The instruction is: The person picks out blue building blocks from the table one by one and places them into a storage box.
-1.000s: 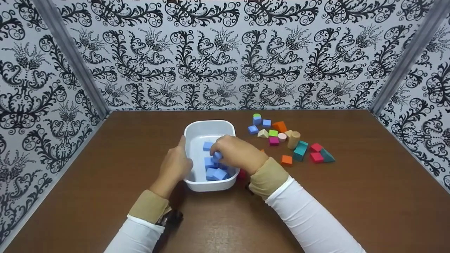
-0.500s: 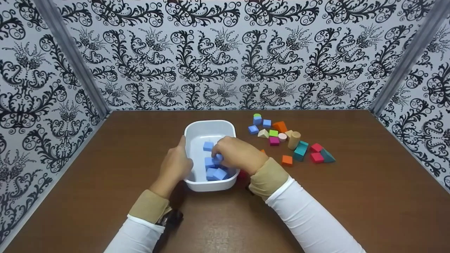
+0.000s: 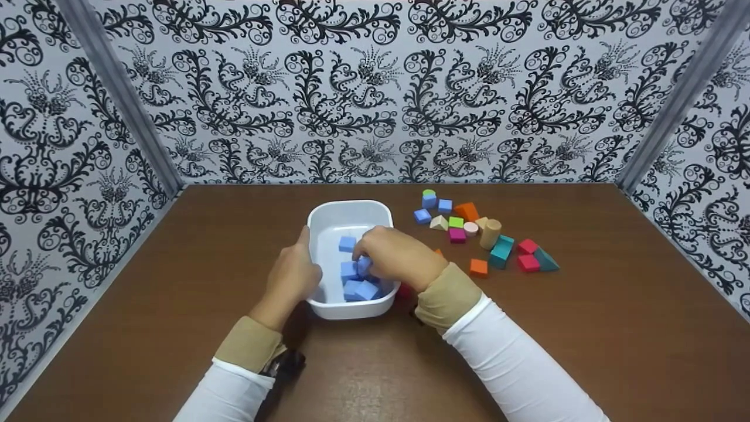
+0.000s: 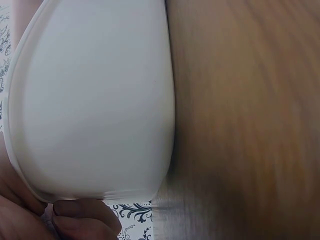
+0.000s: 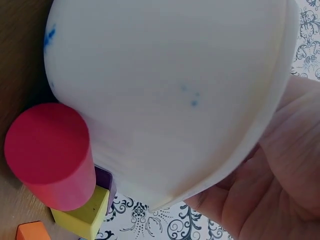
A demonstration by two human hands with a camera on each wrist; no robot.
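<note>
A white plastic tub [image 3: 350,312] stands on the brown table, with several blue blocks [image 3: 367,291] lying inside it. My left hand [image 3: 291,271] grips the tub's left wall, thumb over the rim and fingers along the outside; curled fingers [image 4: 82,217] show against the wall in the left wrist view. Reaching over the right rim, my right hand [image 3: 398,255] pinches a blue block [image 3: 364,266] low among the others, its fingertips partly hidden. Another blue block [image 3: 347,244] lies apart, farther back in the tub.
Right of the tub lie loose blocks, among them a wooden cylinder [image 3: 490,234], a teal block [image 3: 501,252] and a red block [image 3: 528,263]. Against the tub's outer right side stand a red cylinder [image 5: 47,150] and a yellow block [image 5: 85,215]. Patterned walls enclose the table.
The pinched blue block has come down slightly and turned between my right fingers, beside the other blocks. My left hand and the tub stay in place.
</note>
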